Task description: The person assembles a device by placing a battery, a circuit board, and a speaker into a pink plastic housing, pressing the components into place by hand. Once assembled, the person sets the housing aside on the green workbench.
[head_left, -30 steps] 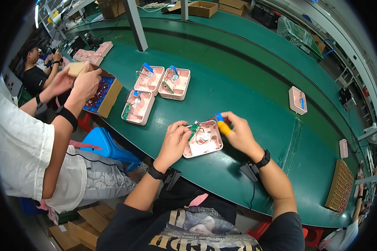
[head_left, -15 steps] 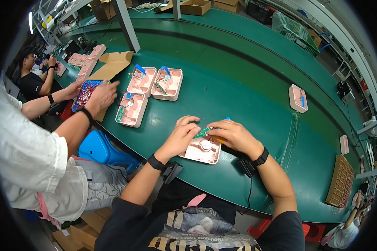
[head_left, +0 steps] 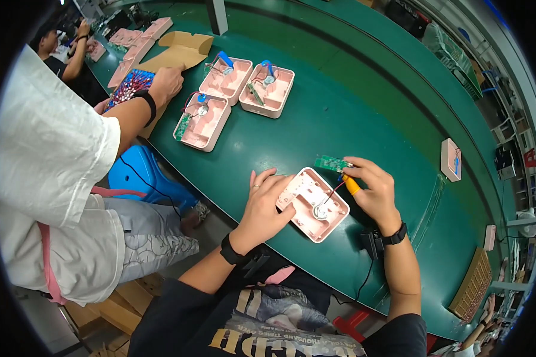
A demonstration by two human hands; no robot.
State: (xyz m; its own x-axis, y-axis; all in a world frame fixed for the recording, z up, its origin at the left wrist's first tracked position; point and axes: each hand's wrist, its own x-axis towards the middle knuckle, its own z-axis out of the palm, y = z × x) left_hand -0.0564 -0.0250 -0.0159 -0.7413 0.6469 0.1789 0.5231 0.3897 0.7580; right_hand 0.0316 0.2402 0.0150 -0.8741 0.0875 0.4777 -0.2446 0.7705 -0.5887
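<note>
My left hand (head_left: 262, 205) grips the left side of an open pink plastic case (head_left: 342, 209), thumb at its inner edge. The case lies tilted in plan on the green table. Inside it, a round silver part (head_left: 320, 212) sits near the middle, with thin dark red wires running up toward my right hand (head_left: 372, 191). Those fingers pinch a small green circuit board (head_left: 329, 163) above the far right rim of the case. A yellow rounded piece (head_left: 351, 185) shows beneath the same fingers; I cannot tell its kind.
Three pink cases (head_left: 203, 122) with boards, wires and blue parts stand at far left. Beside them, a co-worker's hand (head_left: 167, 84) reaches over a cardboard box (head_left: 175, 50) of blue and red parts. Another case (head_left: 451, 160) and a compartment tray (head_left: 471, 285) are at right.
The pink case has been turned, and my left hand has moved onto its left side. My right hand has drawn the board away to the right. The whole view has shifted.
</note>
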